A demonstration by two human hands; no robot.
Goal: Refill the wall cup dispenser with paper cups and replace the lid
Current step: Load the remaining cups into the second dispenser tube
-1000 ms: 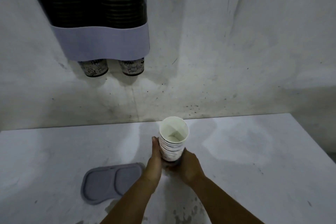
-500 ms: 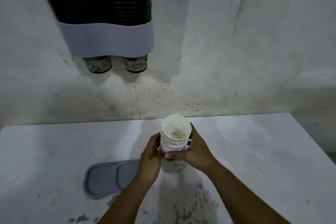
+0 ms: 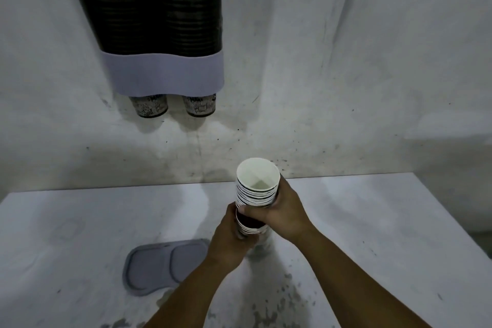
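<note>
Head view: one wide-angle frame looking forward and down at a white bench [image 3: 80,234] set against a stained white wall [image 3: 346,61].
Cup stack: nested paper cups [image 3: 257,189], upright, open mouth up, held over the bench near frame centre; a dark gap shows between the upper and lower groups of cups.
Right hand: right hand [image 3: 286,212] at 3 o'clock of the stack, fingers curled round the upper group of cups.
Left hand: left hand [image 3: 229,242] at 7 o'clock of the stack, fingers wrapped round the lower group of cups.
Dispenser: wall cup dispenser [image 3: 165,72] at 11 o'clock of the stack, two dark ribbed tubes joined by a pale grey collar.
Dispenser outlets: two printed cup bottoms [image 3: 174,108] protrude below the collar, side by side.
Lid: grey two-lobed lid [image 3: 159,265] lying flat on the bench at 8 o'clock of the stack, just beside the left wrist.
Bench surface: dark specks and smears near the forearms at 6 o'clock.
</note>
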